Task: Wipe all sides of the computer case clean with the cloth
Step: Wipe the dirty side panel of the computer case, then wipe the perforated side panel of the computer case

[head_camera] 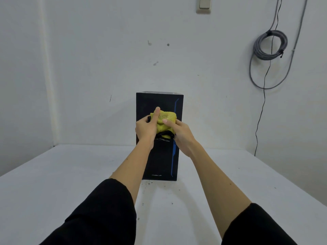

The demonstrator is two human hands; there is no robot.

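At frame centre, my left hand and right hand both grip the bunched yellow cloth against the upright black computer case on the white counter.

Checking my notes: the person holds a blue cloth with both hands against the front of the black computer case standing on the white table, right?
Not quite. The head view shows the cloth is yellow, not blue. The rest holds: left hand and right hand both hold it in front of the black computer case, upright on the white table.
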